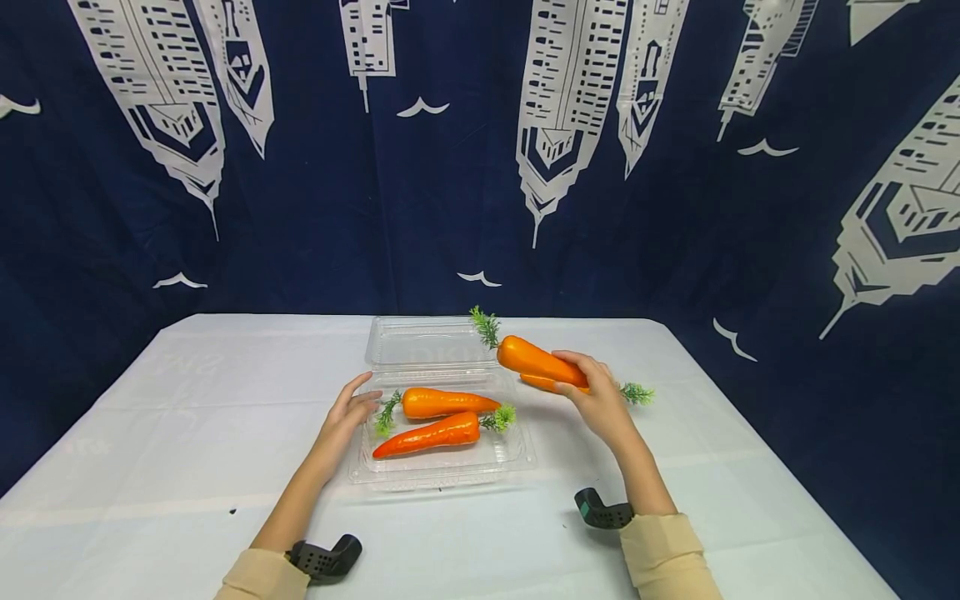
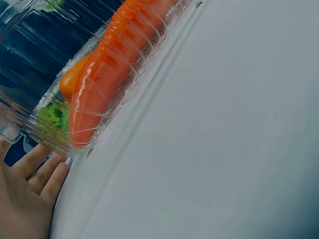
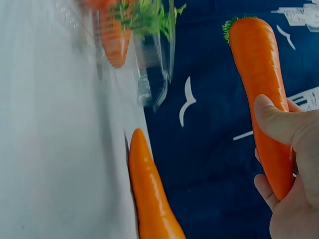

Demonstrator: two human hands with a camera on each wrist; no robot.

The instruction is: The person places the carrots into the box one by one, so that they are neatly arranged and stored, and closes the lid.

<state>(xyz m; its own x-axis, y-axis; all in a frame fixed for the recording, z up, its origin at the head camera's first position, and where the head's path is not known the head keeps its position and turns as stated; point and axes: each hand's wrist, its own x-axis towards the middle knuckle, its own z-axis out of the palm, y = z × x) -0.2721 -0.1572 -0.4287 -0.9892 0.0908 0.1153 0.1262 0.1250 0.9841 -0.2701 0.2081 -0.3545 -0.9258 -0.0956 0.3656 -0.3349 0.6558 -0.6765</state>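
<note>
My right hand (image 1: 600, 402) grips an orange carrot (image 1: 536, 360) by its narrow end, thumb on one side in the right wrist view. Its leafy top points up and left, above the table. Behind and below it, another carrot (image 3: 152, 194) lies on the table, partly covered by the hand in the head view. Two carrots lie in a clear plastic clamshell box (image 1: 442, 477): a lighter orange carrot (image 1: 442, 402) and a redder carrot (image 1: 431, 437), leaves at opposite ends. At the box's left side is my left hand (image 1: 347, 419), fingers extended against its edge.
The box's clear lid (image 1: 423, 343) lies folded back behind it on the white table (image 1: 187, 450). A dark blue curtain (image 1: 337, 217) with printed buildings hangs beyond the table. Each wrist wears a black device (image 1: 327, 558). A small dark speck (image 1: 232, 511) sits at left.
</note>
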